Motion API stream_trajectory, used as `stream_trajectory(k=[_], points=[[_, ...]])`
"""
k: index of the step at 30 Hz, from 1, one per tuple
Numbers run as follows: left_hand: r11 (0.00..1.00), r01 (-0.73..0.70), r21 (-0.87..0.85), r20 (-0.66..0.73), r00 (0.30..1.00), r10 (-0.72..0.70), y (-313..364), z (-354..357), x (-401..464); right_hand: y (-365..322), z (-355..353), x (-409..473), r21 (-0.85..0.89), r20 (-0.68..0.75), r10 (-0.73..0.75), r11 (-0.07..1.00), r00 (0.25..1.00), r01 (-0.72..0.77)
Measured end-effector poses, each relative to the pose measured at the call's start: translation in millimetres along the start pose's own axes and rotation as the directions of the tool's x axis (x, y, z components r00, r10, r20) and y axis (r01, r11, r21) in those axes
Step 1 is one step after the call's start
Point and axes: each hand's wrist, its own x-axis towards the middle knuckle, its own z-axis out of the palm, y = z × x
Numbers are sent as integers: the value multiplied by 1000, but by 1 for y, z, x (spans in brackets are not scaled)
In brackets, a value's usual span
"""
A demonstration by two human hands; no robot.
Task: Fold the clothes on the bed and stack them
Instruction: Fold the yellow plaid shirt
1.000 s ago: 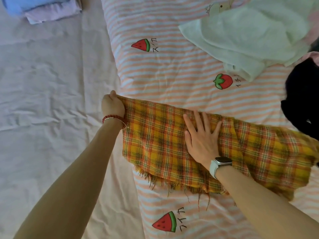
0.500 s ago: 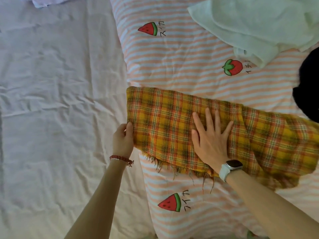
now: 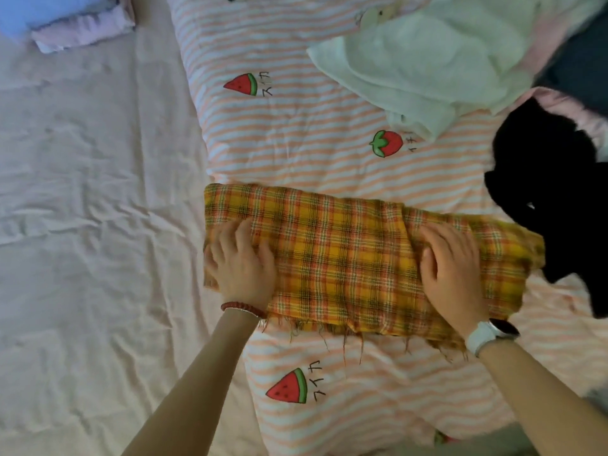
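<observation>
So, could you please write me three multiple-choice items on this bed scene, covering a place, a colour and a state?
1. Where does the folded stack lie?
A. top left
B. bottom right
C. on the plaid cloth

2. What colour is the garment at the right end of the plaid cloth?
A. red
B. black
C. blue

3. How do the hands lie on the plaid cloth?
A. both lifted off it
B. one holds it in the air
C. both rest on it

Key: 1 A, it sits on the sheet in the far left corner; 2 B, it is dark black; 3 C, left hand and right hand lie on top of it.
</observation>
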Motion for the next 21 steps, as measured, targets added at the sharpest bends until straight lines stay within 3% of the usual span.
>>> stream_trajectory(k=[2, 5, 8, 12, 16, 21], points=[[989, -142, 31, 126, 983, 137, 33, 16, -10, 27, -12, -2, -16, -87, 132, 991, 987, -134], [950, -311, 33, 323, 903, 284, 77, 46, -30, 67, -23, -2, -15, -143, 274, 960, 951, -279], [915, -403, 31, 430, 831, 352, 104, 73, -49, 99, -25, 7, 53, -5, 407, 912, 914, -406], [920, -382, 81, 447, 839, 309, 109, 94, -62, 127, -19, 21, 104, 134, 480, 863, 867, -494], [916, -387, 109, 419, 853, 311, 101, 103, -66, 146, -21, 35, 175, 70, 536, 824, 842, -539], [878, -449, 162, 475, 816, 330, 107, 110, -67, 178, -24, 51, -21, 99, 486, 874, 868, -486]])
